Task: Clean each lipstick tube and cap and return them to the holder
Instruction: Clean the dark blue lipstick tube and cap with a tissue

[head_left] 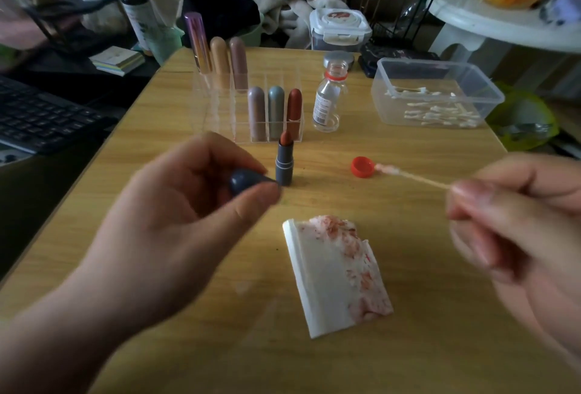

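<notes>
I am curling my left hand (188, 205) round the grey cap (246, 182), pinching it between thumb and fingertips with its rounded end facing me, above the table's (408, 346) left half. My right hand (509, 223), blurred, is pinching the bare end of a swab (418, 178) between thumb and fingers over the right edge; the swab is pointing left, and its pink-stained tip is sitting just beside a red lid (362, 167) that is lying on the table, though I cannot tell whether they are touching. Just beyond the cap, the open tube (284, 160) is standing upright near the middle of the table, its rust-coloured stick showing above the grey barrel. Right behind it, toward the far edge, the clear holder (220, 104) is carrying six capped lipsticks (276, 110), three in the front row's right compartments and three in the back row's left. To the holder's right a small glass bottle (328, 97) is standing uncapped, and beyond that, at the far right corner, a clear tub (437, 94) is holding loose swabs. Nearer me, between my hands and toward the near edge, a folded tissue (333, 274) is lying flat, smeared red along its right side. Off the table's left edge a dark keyboard (41, 116) is showing.
</notes>
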The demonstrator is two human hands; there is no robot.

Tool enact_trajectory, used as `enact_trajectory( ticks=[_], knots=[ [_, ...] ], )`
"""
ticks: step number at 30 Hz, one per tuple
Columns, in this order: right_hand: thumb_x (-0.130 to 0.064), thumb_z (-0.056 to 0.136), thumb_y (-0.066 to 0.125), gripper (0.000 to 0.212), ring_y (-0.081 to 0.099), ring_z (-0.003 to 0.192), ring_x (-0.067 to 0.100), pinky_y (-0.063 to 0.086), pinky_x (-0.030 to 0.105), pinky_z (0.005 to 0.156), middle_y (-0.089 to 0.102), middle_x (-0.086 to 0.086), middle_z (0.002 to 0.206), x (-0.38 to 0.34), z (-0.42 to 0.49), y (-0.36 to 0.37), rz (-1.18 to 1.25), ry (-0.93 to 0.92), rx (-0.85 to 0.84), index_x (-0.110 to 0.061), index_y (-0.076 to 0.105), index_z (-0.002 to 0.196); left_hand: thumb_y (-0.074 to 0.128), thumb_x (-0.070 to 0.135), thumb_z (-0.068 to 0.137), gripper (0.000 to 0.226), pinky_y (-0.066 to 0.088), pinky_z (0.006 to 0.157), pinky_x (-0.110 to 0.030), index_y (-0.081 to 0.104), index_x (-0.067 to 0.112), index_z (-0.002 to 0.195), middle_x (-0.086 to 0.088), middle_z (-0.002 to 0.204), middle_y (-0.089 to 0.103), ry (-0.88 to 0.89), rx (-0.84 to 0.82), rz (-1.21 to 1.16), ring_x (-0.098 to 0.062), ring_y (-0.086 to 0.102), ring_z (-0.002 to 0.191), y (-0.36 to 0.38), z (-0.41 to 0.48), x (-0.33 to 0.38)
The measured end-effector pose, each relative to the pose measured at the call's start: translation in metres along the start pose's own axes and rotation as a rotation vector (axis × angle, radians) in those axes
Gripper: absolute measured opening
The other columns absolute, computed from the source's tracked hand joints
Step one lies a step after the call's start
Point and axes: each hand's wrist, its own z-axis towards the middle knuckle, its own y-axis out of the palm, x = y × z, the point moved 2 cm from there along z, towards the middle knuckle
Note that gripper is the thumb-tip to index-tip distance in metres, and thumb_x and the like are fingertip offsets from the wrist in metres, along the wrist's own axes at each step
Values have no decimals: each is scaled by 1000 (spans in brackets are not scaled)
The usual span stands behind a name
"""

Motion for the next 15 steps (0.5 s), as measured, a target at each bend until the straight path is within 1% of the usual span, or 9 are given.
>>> enact_trajectory(
  ticks=[1, 2, 3, 5, 6, 8, 12, 15],
  knots=[
    [-38, 80, 65, 28, 34, 33, 8, 28, 13, 42, 46, -2, 43, 8, 3, 0, 66, 46, 50, -11, 67, 70, 76, 44, 76, 20, 57, 55, -29, 66, 36, 91, 2, 77, 69, -36, 84, 221, -13, 64, 63, -9, 6, -1],
    [-34, 77, 65, 26, 33, 33, 10, 27, 12, 42, 46, 1, 44, 11, 6, 1, 127, 79, 97, -9, 67, 69, 75, 44, 75, 18, 55, 54, -29, 65, 38, 89, 2, 75, 67, -80, 130, 403, -14, 63, 65, -14, 13, -3],
    [-32, 75, 65, 26, 32, 34, 11, 26, 13, 41, 46, 5, 46, 14, 7, 2, 160, 101, 136, -7, 67, 69, 74, 43, 76, 17, 50, 54, -25, 63, 39, 88, 4, 74, 65, -133, 129, 535, -13, 61, 65, -15, 20, -5],
    [-29, 71, 67, 27, 32, 36, 14, 24, 16, 39, 46, 11, 48, 19, 8, 5, 210, 155, 157, -2, 67, 68, 71, 44, 81, 16, 42, 57, -18, 60, 41, 92, 12, 82, 59, -207, 53, 682, -8, 56, 70, -9, 32, -7],
    [-29, 70, 68, 28, 32, 37, 15, 24, 16, 39, 47, 12, 48, 20, 8, 8, 225, 182, 151, -1, 67, 68, 70, 45, 82, 17, 40, 60, -16, 59, 41, 94, 15, 88, 57, -221, 10, 716, -6, 55, 74, -5, 37, -9],
    [-27, 69, 68, 27, 33, 39, 16, 26, 16, 38, 49, 13, 51, 21, 9, 11, 252, 213, 141, 0, 67, 69, 68, 46, 84, 16, 38, 62, -14, 58, 41, 96, 18, 93, 52, -213, -44, 757, -3, 53, 78, 1, 46, -13],
    [-24, 67, 70, 27, 37, 42, 17, 27, 18, 38, 53, 16, 57, 24, 6, 11, 269, 245, 123, 3, 65, 72, 68, 44, 86, 17, 38, 62, -13, 59, 38, 100, 18, 94, 49, -238, -79, 798, -3, 51, 79, 7, 57, -23],
    [-22, 67, 70, 27, 36, 43, 17, 25, 18, 39, 53, 17, 57, 23, 4, 10, 269, 257, 98, 4, 64, 71, 69, 45, 86, 18, 37, 61, -12, 60, 38, 101, 17, 95, 51, -259, -87, 809, -3, 51, 80, 7, 60, -28]
  ],
)
